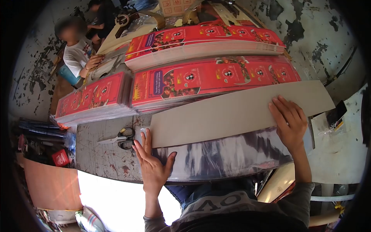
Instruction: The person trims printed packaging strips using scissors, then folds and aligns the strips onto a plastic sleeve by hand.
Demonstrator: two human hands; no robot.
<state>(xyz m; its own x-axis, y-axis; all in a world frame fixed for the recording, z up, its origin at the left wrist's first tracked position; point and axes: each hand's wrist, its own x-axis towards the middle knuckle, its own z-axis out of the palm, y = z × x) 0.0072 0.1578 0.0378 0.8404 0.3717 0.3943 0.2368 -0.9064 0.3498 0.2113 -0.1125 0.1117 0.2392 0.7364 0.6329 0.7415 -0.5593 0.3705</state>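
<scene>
On the near side of the table [104, 160], a long strip of grey cardboard [228, 118] lay over the far part of a glossy clear plastic sheet [224, 156], whose nearer part showed dark and pale reflections. The right hand [289, 123] rested palm down on the cardboard toward its right end, its fingers slightly apart and pressed flat, clamped on nothing. The left hand [153, 164] was spread at the strip's left end, thumb well away from the fingers, which lay over the plastic's left end; whether a fingertip touched the cardboard's edge could not be told.

Just left of that hand lay a pair of scissors [118, 140] with black and yellow handles, the blades pointing left. Behind the cardboard stood a wide stack of red printed packaging sheets [214, 77], partly covered by the strip's far edge. A second long red stack [208, 40] stood farther back, and a shorter red stack [94, 96] stood to the left. At the table's far left, a person in a white T-shirt [77, 58] had a hand near its edge; another person in dark clothing [104, 19] was beyond.
</scene>
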